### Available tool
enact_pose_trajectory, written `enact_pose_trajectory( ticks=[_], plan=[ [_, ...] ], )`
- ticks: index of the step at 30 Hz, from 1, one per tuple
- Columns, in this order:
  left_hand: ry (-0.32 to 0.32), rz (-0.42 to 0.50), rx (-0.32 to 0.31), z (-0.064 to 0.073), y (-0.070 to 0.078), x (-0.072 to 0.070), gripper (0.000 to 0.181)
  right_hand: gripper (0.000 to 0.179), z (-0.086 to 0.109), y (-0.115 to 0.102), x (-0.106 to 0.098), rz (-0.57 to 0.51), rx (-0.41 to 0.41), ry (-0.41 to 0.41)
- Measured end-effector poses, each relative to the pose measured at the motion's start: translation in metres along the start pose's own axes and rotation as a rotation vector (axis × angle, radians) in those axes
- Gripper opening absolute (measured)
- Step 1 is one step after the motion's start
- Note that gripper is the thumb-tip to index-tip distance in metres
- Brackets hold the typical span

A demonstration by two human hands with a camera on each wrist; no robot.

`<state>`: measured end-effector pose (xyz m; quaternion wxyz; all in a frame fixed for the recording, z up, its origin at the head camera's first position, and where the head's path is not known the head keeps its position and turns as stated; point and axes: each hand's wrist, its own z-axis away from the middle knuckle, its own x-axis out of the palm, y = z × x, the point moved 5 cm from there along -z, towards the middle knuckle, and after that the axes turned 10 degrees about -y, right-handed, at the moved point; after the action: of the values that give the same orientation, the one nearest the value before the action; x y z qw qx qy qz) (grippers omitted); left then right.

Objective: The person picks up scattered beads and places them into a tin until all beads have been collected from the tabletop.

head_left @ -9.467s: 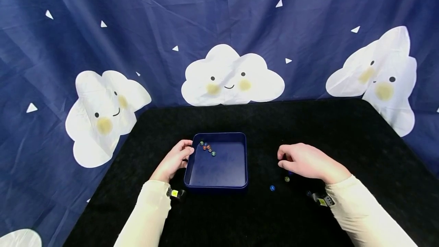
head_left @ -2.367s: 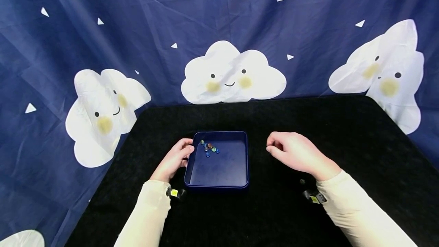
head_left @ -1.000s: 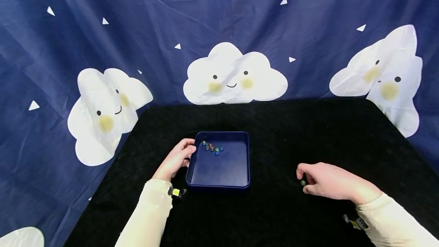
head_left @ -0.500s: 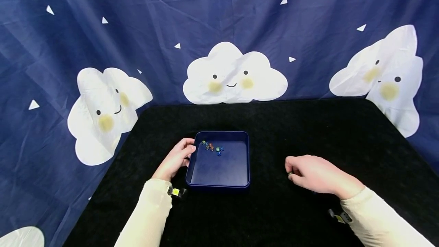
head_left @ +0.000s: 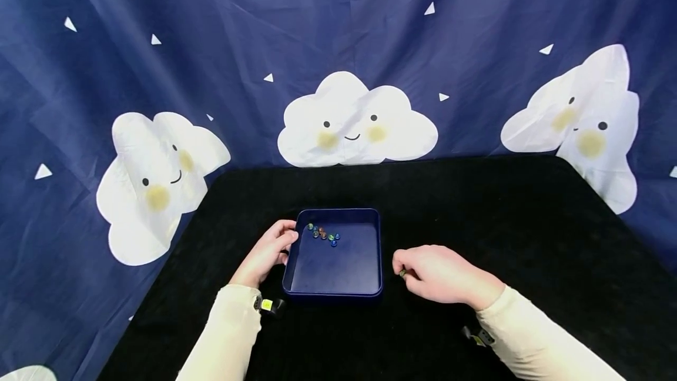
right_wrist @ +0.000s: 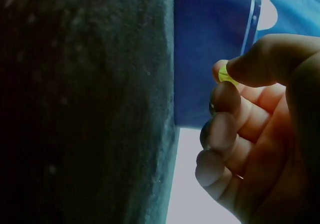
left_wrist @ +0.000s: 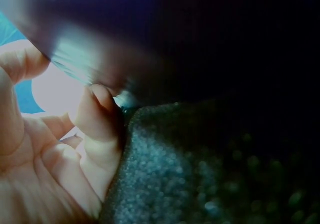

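A square navy-blue tray (head_left: pixel 335 296) rests on the black tabletop, with several coloured glass marbles (head_left: pixel 324 236) gathered in its far left part. My left hand (head_left: pixel 267 251) holds the tray's left side, its fingertips against the wall and rim. In the left wrist view, bent fingers (left_wrist: pixel 95 114) touch the dark tray wall. Right of the tray, my right hand (head_left: pixel 441 273) pinches a small yellow-green marble (right_wrist: pixel 226 74) between thumb and index finger. The other fingers of that hand are curled in the right wrist view.
Black cloth (head_left: pixel 476 204) covers the table. Behind it hangs a dark blue curtain (head_left: pixel 238 46) printed with white smiling clouds. A small camera sits at each wrist.
My right hand took hold of the marble on the cloth and has moved left with it, closer to the tray. Over the longer span, more marbles came into the tray. The left hand stays put.
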<state>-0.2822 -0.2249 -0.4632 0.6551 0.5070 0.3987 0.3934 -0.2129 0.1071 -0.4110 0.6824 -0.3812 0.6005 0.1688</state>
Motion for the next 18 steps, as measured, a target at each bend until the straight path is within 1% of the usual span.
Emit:
enact_pose_trajectory(
  ticks=[3,6,10,13,15,18],
  plan=[
    [0.003,-0.001,-0.001,0.003,-0.001,-0.001,0.036,0.018,-0.003,-0.004,0.002,-0.002,-0.009,-0.001],
    [0.001,0.011,-0.003,0.006,0.002,-0.001,0.035,0.019,-0.006,-0.007,-0.001,-0.006,-0.014,0.008],
    [-0.020,0.033,-0.012,0.009,0.014,0.004,0.038,0.018,-0.012,-0.014,-0.013,-0.029,-0.042,0.033],
    [-0.036,0.044,-0.022,0.011,0.018,0.006,0.040,0.015,-0.019,-0.023,-0.020,-0.033,-0.067,0.047],
    [-0.040,0.041,-0.024,0.011,0.016,0.006,0.040,0.013,-0.024,-0.030,-0.022,-0.022,-0.077,0.050],
    [-0.026,0.026,-0.025,0.007,0.009,0.003,0.038,0.011,-0.032,-0.041,-0.025,-0.015,-0.098,0.054]
  ],
)
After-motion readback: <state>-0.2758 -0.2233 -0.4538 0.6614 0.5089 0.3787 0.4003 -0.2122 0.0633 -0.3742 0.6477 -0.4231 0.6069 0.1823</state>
